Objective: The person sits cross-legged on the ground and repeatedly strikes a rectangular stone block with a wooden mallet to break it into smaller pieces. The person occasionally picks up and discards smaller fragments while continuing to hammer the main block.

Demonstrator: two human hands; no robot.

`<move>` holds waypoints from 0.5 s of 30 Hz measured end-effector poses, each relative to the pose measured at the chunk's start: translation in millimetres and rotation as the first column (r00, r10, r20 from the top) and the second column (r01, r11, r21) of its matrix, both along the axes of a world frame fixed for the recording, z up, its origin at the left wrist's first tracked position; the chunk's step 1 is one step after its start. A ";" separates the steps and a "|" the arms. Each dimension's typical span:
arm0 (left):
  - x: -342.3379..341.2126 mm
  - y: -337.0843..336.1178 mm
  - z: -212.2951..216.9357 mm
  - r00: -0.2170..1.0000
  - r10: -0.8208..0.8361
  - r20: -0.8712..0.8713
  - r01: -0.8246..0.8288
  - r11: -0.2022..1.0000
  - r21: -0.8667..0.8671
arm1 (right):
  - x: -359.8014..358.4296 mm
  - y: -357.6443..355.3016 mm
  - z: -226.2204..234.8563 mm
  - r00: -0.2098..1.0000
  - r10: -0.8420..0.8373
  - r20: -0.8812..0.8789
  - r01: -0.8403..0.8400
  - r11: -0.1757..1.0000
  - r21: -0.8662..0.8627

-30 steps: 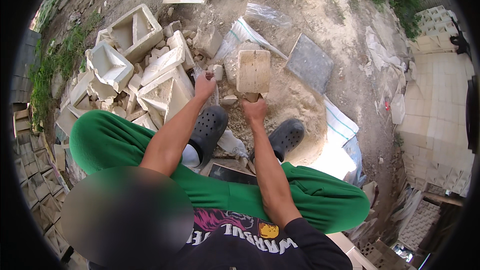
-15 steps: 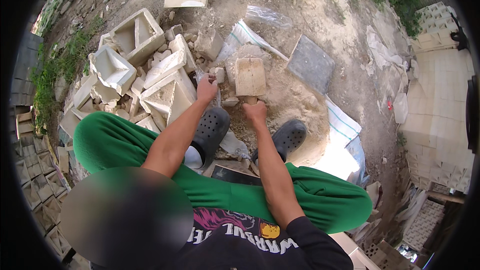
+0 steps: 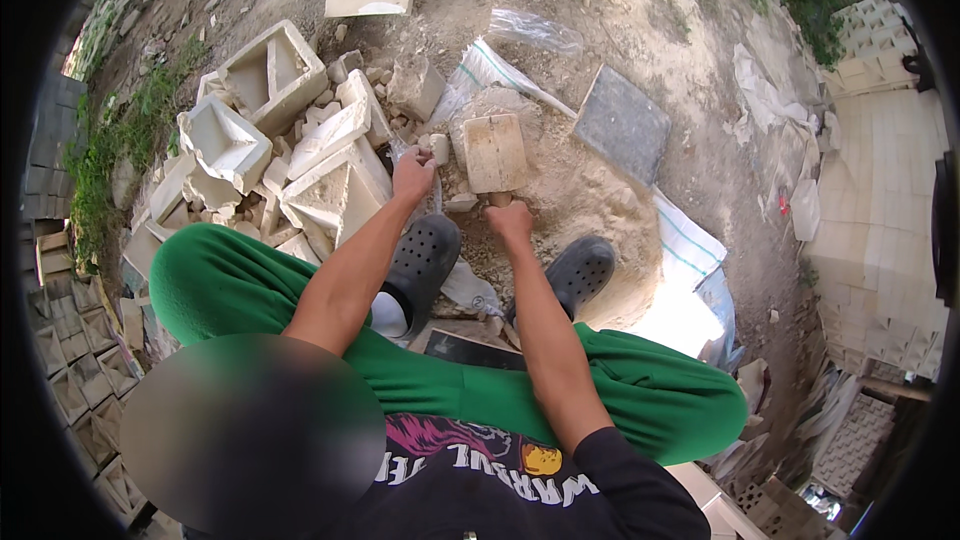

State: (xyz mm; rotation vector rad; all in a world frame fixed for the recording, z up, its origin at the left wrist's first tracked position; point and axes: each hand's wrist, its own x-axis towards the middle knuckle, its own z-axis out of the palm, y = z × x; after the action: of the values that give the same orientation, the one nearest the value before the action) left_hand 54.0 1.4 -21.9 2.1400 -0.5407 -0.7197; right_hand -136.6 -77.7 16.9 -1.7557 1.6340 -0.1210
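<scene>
Mallet (image 3: pixel 495 152), a broad pale wooden block on a short handle, stands over a small mound of sandy rubble on the ground ahead of the seated person, its flat face turned up to the camera. Biggest around it is the heap of broken hollow concrete blocks (image 3: pixel 290 140) to the left, spilling down beside the knee in green trousers. A dark grey paving slab (image 3: pixel 622 124) lies flat to the right of the mallet, well apart from it, and a white woven sack (image 3: pixel 690 250) spreads below that slab. Two dark perforated clogs (image 3: pixel 420 258) rest on the dirt just under the hands. The right hand (image 3: pixel 510 222) is closed around the mallet's handle. The left hand (image 3: pixel 413 176) is curled on a small pale stone chunk (image 3: pixel 438 147) just left of the mallet head.
</scene>
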 end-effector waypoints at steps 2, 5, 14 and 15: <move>-1.0 -1.7 3.1 1.000 -0.014 0.004 0.014 1.000 -0.001 | -10.2 -5.3 -22.5 0.985 -0.037 -0.167 0.062 0.987 0.149; 1.8 0.2 1.8 1.000 -0.010 0.009 0.010 1.000 0.022 | -16.4 -13.5 -10.6 0.998 -0.010 -0.060 0.017 0.993 0.116; 5.1 -1.6 -3.2 1.000 -0.020 0.016 0.019 0.999 0.047 | 19.3 -9.5 48.7 0.937 -0.050 0.345 0.109 0.982 -0.154; 4.7 -2.6 -1.6 0.999 -0.030 0.027 0.028 0.998 0.053 | 18.5 -10.4 42.5 0.937 -0.039 0.348 0.095 0.985 -0.146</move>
State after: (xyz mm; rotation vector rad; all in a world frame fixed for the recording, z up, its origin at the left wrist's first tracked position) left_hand 58.7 -1.2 -23.5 2.1975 -0.5745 -0.7286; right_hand -118.1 -88.1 59.4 -1.6825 1.4574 -0.5760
